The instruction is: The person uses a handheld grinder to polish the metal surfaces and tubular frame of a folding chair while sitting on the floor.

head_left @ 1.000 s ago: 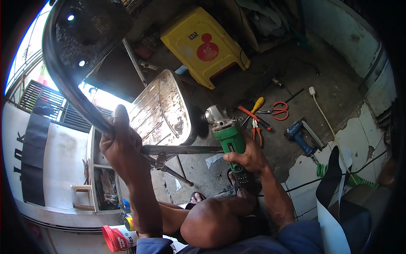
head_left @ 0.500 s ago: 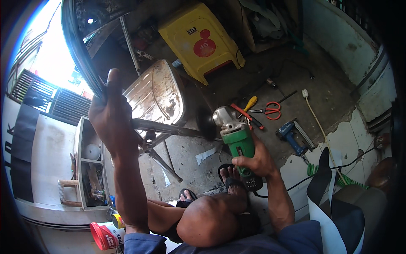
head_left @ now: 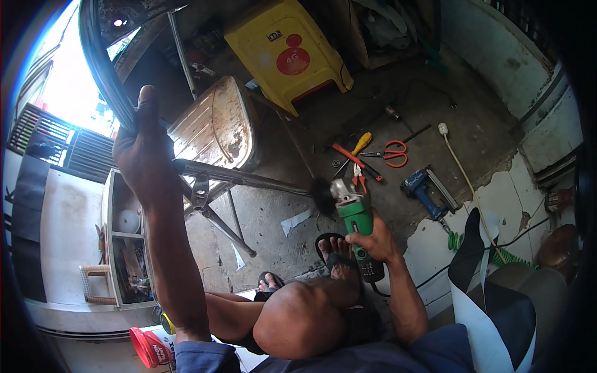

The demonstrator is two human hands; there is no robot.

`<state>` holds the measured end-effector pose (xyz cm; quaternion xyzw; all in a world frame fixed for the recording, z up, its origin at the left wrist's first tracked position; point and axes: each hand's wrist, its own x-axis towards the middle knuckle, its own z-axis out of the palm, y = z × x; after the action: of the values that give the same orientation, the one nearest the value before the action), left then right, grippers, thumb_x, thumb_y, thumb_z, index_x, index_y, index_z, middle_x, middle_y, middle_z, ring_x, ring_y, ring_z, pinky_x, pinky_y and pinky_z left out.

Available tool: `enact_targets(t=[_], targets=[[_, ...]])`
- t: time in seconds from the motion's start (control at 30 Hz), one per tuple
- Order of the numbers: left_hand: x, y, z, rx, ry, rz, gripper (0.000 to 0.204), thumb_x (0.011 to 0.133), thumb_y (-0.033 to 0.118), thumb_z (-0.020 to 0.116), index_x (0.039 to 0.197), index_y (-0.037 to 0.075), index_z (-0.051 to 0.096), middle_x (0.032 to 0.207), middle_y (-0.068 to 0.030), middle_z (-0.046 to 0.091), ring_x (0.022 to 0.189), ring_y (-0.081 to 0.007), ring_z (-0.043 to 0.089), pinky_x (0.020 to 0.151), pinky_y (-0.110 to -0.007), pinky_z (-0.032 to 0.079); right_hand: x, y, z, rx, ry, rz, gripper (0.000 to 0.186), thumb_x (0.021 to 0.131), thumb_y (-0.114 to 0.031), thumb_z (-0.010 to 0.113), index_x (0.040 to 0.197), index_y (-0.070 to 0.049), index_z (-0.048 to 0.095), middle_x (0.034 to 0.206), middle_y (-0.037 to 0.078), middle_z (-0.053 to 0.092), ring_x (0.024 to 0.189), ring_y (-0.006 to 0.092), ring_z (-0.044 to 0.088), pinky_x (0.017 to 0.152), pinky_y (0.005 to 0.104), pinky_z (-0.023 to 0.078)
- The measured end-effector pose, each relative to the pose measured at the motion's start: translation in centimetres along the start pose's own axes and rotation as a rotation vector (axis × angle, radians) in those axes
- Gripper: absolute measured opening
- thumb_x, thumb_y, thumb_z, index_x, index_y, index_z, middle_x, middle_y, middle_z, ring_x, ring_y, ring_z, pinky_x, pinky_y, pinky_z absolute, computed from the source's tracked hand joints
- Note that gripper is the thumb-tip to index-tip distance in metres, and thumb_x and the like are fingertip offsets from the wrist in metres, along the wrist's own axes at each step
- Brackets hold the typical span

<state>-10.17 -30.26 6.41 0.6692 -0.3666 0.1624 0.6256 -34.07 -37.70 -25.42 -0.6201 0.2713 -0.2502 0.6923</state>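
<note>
My left hand (head_left: 143, 149) is closed around the curved metal tube (head_left: 102, 68) of a folding chair, its thumb lying along the tube. The chair's rusty, stained seat (head_left: 217, 124) lies tilted beyond that wrist. In my right hand (head_left: 378, 239) is a green angle grinder (head_left: 356, 217), gripped by its body. Its dark round wheel (head_left: 323, 196) is at the far end of a shiny chair leg (head_left: 249, 179). The wheel looks blurred, and I cannot tell whether it touches the metal.
A yellow plastic stool (head_left: 283, 56) stands at the back. Beyond the grinder lie a yellow-handled screwdriver (head_left: 362, 143), red-handled scissors (head_left: 395, 154), pliers (head_left: 358, 177) and a blue staple gun (head_left: 426, 193). A cable extension (head_left: 457, 161) runs along the right. A red bucket (head_left: 146, 348) sits lower left.
The grinder has moved right and slightly nearer, along the chair leg toward its end. The chair and my left hand have shifted a little left in view. Both grips stay the same.
</note>
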Motion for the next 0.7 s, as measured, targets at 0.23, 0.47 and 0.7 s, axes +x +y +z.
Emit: enact_targets(t=[0.23,0.47,0.7], targets=[[-0.3,-1.3,-0.8,0.037,0.045,-0.09,0.04,0.099,0.033,0.071,0.067,0.018,0.052,0.053,0.009,0.036,0.042,-0.0014,0.029,0.042,-0.023,0.02,2.2,1.0,1.2,-0.041,-0.065,0.041,0.066,0.073,-0.027,0.078,0.129,-0.001,0.055,0.104,0.01,0.064,0.095,0.0221,0.064,0.087,0.0364,0.051],[-0.5,-2.5,-1.1,-0.084,0.006,-0.078,0.043,0.099,0.025,0.072,0.062,0.019,0.051,0.05,0.0087,0.039,0.04,-0.0008,0.031,0.038,-0.023,0.02,4.7,-3.0,2.2,-0.039,-0.119,-0.123,0.071,0.073,-0.029,0.081,0.131,0.0,0.052,0.103,0.011,0.063,0.091,0.0223,0.063,0.086,0.038,0.052],[1.9,-4.5,-10.2,-0.318,-0.054,-0.08,0.032,0.103,0.012,0.061,0.072,0.011,0.055,0.054,0.0079,0.03,0.041,-0.001,0.023,0.035,-0.022,0.017,7.0,2.0,1.3,-0.23,-0.109,0.165,0.073,0.072,-0.03,0.082,0.13,0.001,0.052,0.113,0.021,0.067,0.105,0.0337,0.067,0.095,0.0424,0.051]])
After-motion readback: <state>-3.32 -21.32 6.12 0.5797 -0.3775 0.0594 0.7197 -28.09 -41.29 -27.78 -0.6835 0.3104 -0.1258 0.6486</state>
